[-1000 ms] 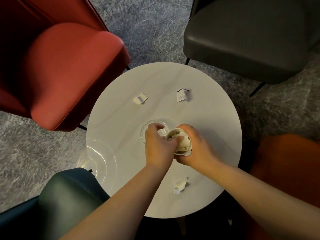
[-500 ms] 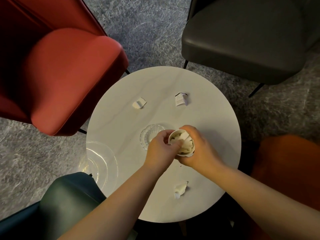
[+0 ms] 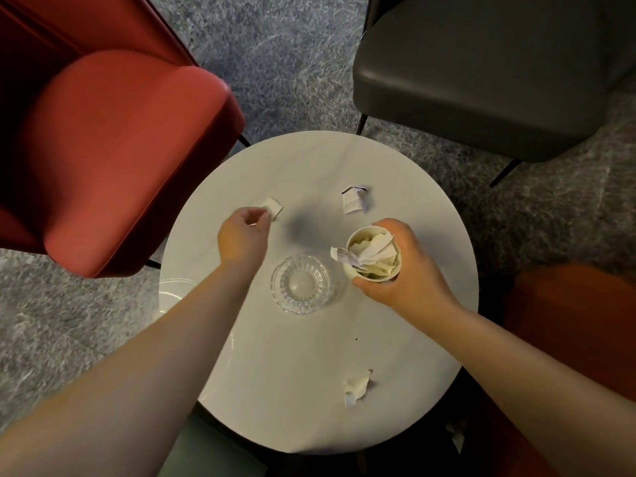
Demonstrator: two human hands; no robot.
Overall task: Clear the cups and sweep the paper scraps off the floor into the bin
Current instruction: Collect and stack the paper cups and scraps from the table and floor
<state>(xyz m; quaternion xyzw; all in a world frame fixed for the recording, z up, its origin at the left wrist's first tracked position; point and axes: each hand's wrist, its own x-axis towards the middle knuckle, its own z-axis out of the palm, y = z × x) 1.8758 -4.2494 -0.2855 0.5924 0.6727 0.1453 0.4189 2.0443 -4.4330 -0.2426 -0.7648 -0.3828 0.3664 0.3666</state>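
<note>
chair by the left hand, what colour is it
Red. The chair stands left of the round table, beyond the left hand; the head view shows it.

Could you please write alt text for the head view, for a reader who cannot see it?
Over a round white table, the right hand holds a paper cup stuffed with scraps while the left hand reaches a scrap. A glass dish sits between them; two scraps remain.

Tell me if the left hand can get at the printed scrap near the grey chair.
Probably yes: the left hand is at another scrap, and bare table lies between it and the printed scrap.
</note>
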